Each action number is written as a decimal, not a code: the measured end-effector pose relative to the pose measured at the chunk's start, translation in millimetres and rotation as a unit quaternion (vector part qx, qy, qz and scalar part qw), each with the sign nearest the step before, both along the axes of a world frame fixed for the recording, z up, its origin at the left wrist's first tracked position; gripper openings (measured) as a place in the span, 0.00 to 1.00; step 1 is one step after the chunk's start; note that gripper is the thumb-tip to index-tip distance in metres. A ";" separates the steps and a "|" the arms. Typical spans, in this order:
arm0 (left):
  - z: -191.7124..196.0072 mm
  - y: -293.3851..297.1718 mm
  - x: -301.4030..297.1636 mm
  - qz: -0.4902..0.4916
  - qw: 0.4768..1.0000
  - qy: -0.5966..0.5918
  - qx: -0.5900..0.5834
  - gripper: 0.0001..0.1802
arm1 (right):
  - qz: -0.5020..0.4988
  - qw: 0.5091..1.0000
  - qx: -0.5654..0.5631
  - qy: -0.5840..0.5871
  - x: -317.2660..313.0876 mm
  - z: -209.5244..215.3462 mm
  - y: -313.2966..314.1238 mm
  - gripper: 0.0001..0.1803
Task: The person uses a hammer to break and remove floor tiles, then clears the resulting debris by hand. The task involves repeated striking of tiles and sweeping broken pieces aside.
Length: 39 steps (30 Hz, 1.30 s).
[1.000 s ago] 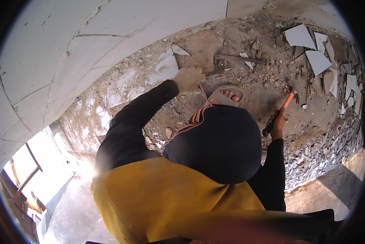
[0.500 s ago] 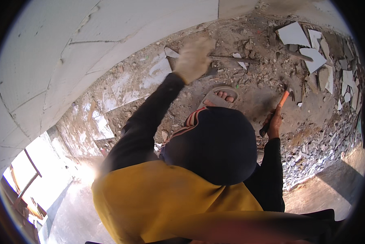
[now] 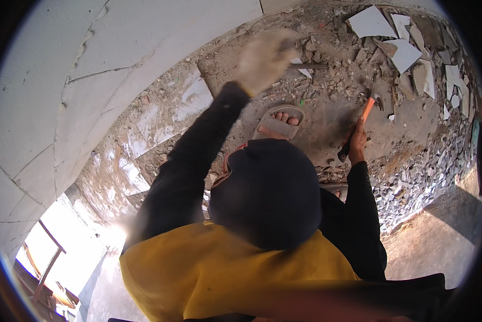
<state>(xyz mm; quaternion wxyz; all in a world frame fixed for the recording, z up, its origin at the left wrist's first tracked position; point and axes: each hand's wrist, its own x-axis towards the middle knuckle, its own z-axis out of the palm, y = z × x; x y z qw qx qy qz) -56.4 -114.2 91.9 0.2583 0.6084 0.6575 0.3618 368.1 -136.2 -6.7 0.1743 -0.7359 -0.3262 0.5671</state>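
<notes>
The left arm [image 3: 198, 142] stretches far, gloved left hand [image 3: 265, 60] by the bar [image 3: 312, 66]; I can't tell what its blurred fingers grip. Over right, the right hand [image 3: 357, 143] wraps its fingers round the hammer [image 3: 368, 109].

L hand [image 3: 265, 61] has moved fwd from nr sandal [image 3: 272, 127] to dark bar's [image 3: 316, 66] L end

hammer [image 3: 367, 109], orange shaft, black grip, dark claw head, held aslant; thin dark bar [image 3: 313, 66] lying toward far edge of floor [image 3: 327, 140].
</notes>
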 end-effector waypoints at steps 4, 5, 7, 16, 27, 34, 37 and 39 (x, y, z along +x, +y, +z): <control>-38.7 47.5 86.3 -0.068 0.986 0.142 0.052 0.34 | -0.048 0.998 -0.008 0.031 -11.2 15.7 0.7 0.35; -51.1 50.7 90.0 -0.062 0.983 0.172 0.028 0.36 | -0.046 0.999 0.009 0.023 -15.9 20.8 0.6 0.35; -71.9 49.5 91.1 -0.079 0.971 0.224 0.014 0.33 | -0.040 0.998 0.047 0.007 -28.2 34.1 -1.6 0.33; -72.5 33.5 86.8 -0.043 0.997 0.043 -0.051 0.20 | -0.068 0.994 0.045 0.068 -83.3 104.5 8.8 0.23; -83.3 29.1 86.4 -0.067 0.991 0.067 -0.098 0.17 | -0.195 0.964 0.176 0.039 -81.9 144.5 50.0 0.19; -84.1 37.9 79.8 -0.029 0.995 0.032 -0.092 0.18 | 0.060 0.997 -0.049 -0.001 -128.3 144.2 -3.7 0.20; -87.1 38.0 79.5 -0.028 0.994 0.051 -0.098 0.19 | 0.026 0.998 -0.007 0.061 -109.1 135.6 -10.7 0.20; -90.4 37.2 81.0 -0.035 0.994 0.052 -0.090 0.18 | -0.007 0.993 0.093 0.076 -79.4 147.0 14.2 0.17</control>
